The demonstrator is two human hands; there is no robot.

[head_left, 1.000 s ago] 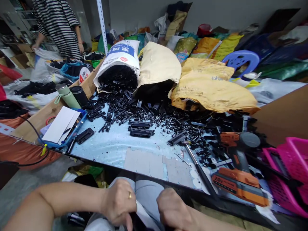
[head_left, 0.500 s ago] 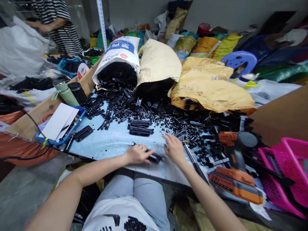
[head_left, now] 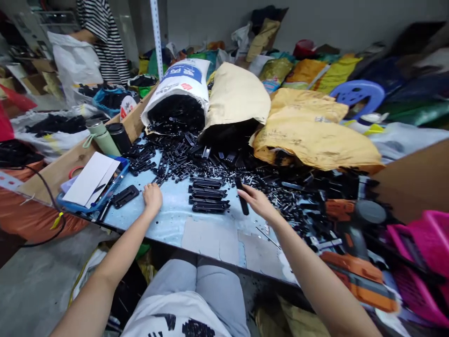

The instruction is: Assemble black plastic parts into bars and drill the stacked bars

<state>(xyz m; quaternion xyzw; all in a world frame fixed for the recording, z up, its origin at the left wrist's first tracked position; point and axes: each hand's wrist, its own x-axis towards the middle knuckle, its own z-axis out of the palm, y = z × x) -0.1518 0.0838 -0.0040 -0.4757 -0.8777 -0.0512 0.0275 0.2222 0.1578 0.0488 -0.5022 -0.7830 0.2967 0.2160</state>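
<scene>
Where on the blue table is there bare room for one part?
Bare blue tabletop shows between the left hand and the row of long black parts; a flat grey sheet on that row's near side is also bare. Loose black pieces crowd around the orange power drill and before the open white and yellow sacks.

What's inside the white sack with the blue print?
Black parts show in the open mouth of the white sack, with more lying just in front. Anything deeper is covered by the sack itself.
</scene>
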